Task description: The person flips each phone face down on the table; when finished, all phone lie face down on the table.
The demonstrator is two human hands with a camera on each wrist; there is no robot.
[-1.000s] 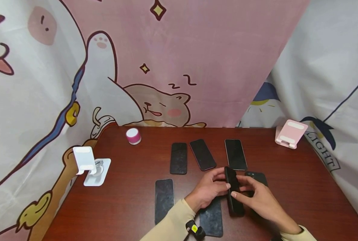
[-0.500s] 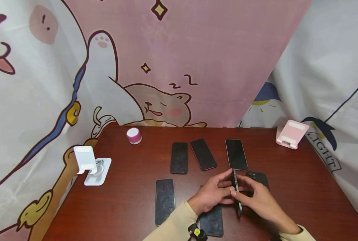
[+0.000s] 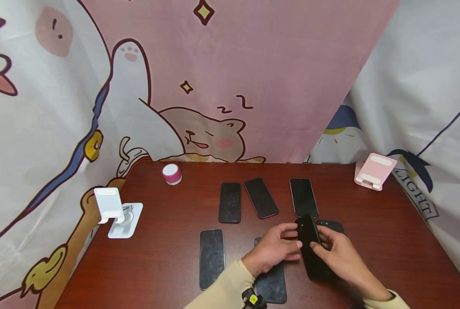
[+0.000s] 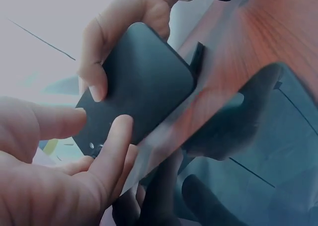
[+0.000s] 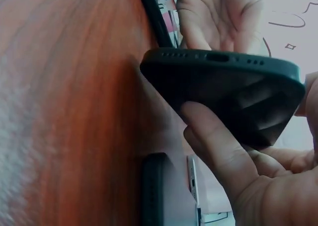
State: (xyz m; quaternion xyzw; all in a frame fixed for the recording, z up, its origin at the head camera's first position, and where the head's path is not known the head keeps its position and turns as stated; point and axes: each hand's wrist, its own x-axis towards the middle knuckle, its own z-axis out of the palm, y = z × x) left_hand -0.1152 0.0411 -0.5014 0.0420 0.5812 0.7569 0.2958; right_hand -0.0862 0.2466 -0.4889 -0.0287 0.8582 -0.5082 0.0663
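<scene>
A black phone (image 3: 311, 253) is held above the table, its dark back turned up and left. My right hand (image 3: 342, 257) grips it along the right side, thumb on the back and fingers behind. In the right wrist view, the phone's bottom edge (image 5: 218, 58) shows a charging port. My left hand (image 3: 274, 249) is at the left edge near the camera end, fingers fairly straight and loosely spread. The left wrist view shows small camera lenses (image 4: 93, 146) beside the left fingers. Beneath the left wrist lies another phone (image 3: 272, 285), partly covered.
Several dark phones lie about, among them one at far right (image 3: 332, 225), half hidden by the right hand, and one at front left (image 3: 212, 257). A white phone stand (image 3: 110, 206) and a pink-white jar (image 3: 172, 174) are left; a pink stand (image 3: 376, 171) is back right.
The held phone has rotated through an edge-on position, so its back now shows. My right hand has shifted slightly right with it; the left fingers are looser at its edge.
</scene>
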